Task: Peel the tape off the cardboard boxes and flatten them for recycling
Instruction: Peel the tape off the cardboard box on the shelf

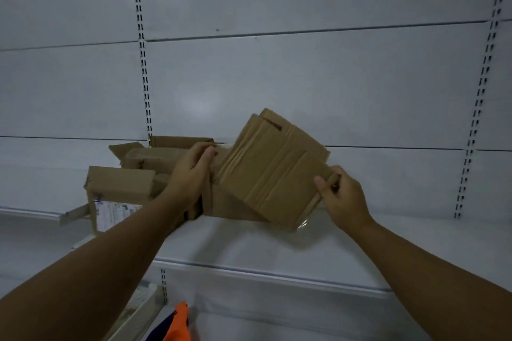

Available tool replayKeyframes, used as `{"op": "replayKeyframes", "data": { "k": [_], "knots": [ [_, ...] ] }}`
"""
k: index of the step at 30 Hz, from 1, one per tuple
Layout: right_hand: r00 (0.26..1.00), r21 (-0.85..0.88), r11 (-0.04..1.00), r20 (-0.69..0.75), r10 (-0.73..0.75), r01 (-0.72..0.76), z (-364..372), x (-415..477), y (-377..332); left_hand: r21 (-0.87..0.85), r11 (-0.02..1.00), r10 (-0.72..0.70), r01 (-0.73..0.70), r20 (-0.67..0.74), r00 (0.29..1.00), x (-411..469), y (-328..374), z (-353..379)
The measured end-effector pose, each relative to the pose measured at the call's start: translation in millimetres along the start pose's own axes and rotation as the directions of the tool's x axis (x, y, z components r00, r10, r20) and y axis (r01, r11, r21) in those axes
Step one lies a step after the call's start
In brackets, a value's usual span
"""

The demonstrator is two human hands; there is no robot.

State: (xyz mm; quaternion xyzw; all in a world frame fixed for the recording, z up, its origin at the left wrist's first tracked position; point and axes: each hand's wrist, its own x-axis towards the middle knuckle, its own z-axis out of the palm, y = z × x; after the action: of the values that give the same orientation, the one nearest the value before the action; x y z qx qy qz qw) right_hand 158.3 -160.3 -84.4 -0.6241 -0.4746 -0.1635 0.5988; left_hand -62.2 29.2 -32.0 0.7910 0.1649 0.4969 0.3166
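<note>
A flattened brown cardboard box (273, 167) is tilted up over a white shelf (249, 243). My right hand (342, 195) grips its lower right corner, thumb on the front face. A strip of clear tape (303, 223) hangs from the box's bottom edge. My left hand (194, 171) holds the left edge of the cardboard, fingers curled over the top of it. Behind and below sits more brown cardboard (230, 205), partly hidden by the held box.
A pile of small cardboard boxes (149, 160) lies at the left on the shelf, one box (116, 196) carrying a white label. The white back wall has slotted metal uprights (144, 63). Something orange and dark blue (177, 324) shows at the bottom.
</note>
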Motion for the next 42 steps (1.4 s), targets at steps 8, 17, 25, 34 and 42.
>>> {"op": "replayKeyframes", "data": {
  "k": [8, 17, 25, 34, 42],
  "knots": [
    [0.680, 0.713, 0.429, 0.093, 0.727, -0.555, -39.8, 11.9, -14.2, -0.246, 0.966, 0.012, 0.078, 0.342, 0.939, -9.8, 29.2, 85.6],
    [0.403, 0.446, 0.208, 0.402, 0.822, -0.871, -80.3, -32.6, -2.2, -0.219, 0.948, 0.297, -0.229, 0.364, 0.883, -30.6, 58.2, 158.2],
    [0.775, -0.424, 0.722, 0.070, 0.628, -0.547, -157.5, -28.4, 21.8, -0.198, 0.978, 0.162, -0.057, 0.569, 0.806, -29.8, 44.8, 186.5],
    [0.870, -0.585, 0.804, 0.333, 0.364, -0.112, -120.6, -53.4, 31.4, -0.113, 0.988, 0.148, -0.109, 0.445, 0.883, -44.2, 42.7, 209.8],
    [0.608, 0.154, 0.590, 0.269, 0.747, -0.793, -100.9, -62.4, 30.6, -0.083, 0.979, 0.205, -0.188, 0.407, 0.890, -48.3, 43.6, 216.1]
  ]
}}
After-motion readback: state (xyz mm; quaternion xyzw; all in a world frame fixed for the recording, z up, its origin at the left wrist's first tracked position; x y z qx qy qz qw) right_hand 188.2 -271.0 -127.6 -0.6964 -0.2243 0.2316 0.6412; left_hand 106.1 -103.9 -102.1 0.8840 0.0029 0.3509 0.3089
